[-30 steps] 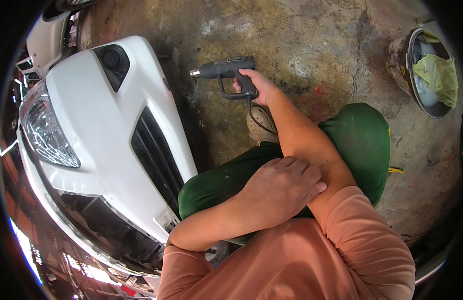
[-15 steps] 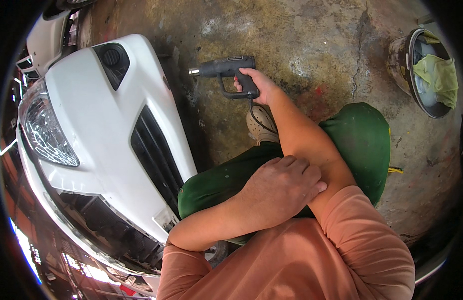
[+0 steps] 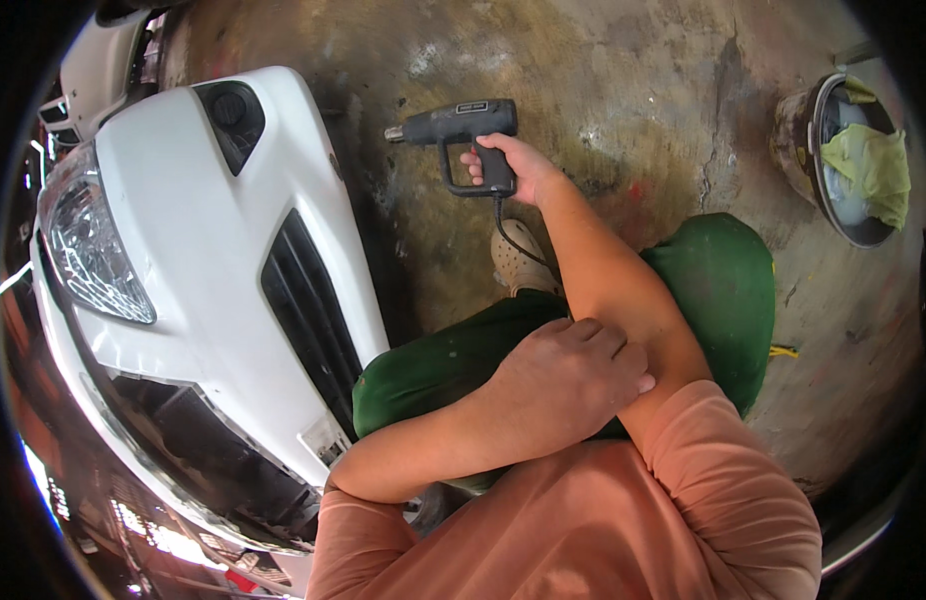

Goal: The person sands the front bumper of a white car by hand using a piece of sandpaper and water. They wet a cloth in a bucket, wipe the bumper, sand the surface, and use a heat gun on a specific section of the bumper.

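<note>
A dark heat gun (image 3: 453, 128) with a metal nozzle is gripped by its handle in my right hand (image 3: 523, 170). Its nozzle points left toward the white front bumper (image 3: 218, 215), with a gap between them. The cord hangs down from the handle past my clog (image 3: 518, 262). My left hand (image 3: 573, 375) lies across my right arm near the elbow, its fingers curled in against the skin. The palm side of that hand is hidden.
Close on the left are the car's headlight (image 3: 95, 240) and the bumper's black grille insert (image 3: 308, 310). A bucket (image 3: 815, 150) with a yellow-green cloth (image 3: 868, 170) over its rim stands at the far right on the stained concrete floor (image 3: 633, 90).
The heat gun has risen slightly and tilted, its nozzle shifting a little right. My left hand stays on the right arm, and the whole view has turned slightly.
</note>
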Action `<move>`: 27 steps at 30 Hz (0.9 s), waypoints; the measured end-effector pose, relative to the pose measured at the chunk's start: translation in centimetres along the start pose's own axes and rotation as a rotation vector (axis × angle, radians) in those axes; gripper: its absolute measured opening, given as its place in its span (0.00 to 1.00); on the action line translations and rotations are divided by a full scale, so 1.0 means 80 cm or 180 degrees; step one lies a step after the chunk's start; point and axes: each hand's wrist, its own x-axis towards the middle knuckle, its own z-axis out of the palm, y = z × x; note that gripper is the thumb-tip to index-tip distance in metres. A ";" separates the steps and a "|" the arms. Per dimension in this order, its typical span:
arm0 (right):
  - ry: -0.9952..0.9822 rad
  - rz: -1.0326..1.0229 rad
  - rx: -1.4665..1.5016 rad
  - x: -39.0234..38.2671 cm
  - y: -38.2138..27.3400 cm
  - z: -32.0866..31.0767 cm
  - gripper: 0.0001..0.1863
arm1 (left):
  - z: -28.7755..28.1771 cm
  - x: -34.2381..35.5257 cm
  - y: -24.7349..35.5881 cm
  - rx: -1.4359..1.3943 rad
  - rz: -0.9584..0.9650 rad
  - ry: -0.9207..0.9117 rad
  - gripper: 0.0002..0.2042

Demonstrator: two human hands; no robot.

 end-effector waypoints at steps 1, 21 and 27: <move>0.0039 -0.0152 -0.0246 -0.003 -0.007 0.006 0.13 | -0.001 -0.001 0.001 0.0025 0.0064 0.0028 0.11; 0.0556 -0.2708 -0.2415 -0.277 -0.215 0.142 0.18 | 0.020 -0.009 -0.236 0.1481 -0.0091 -0.2059 0.11; 0.1019 -0.3083 -0.2184 -0.321 -0.216 0.143 0.17 | -0.078 -0.077 -0.467 0.4440 -0.2518 -0.2304 0.28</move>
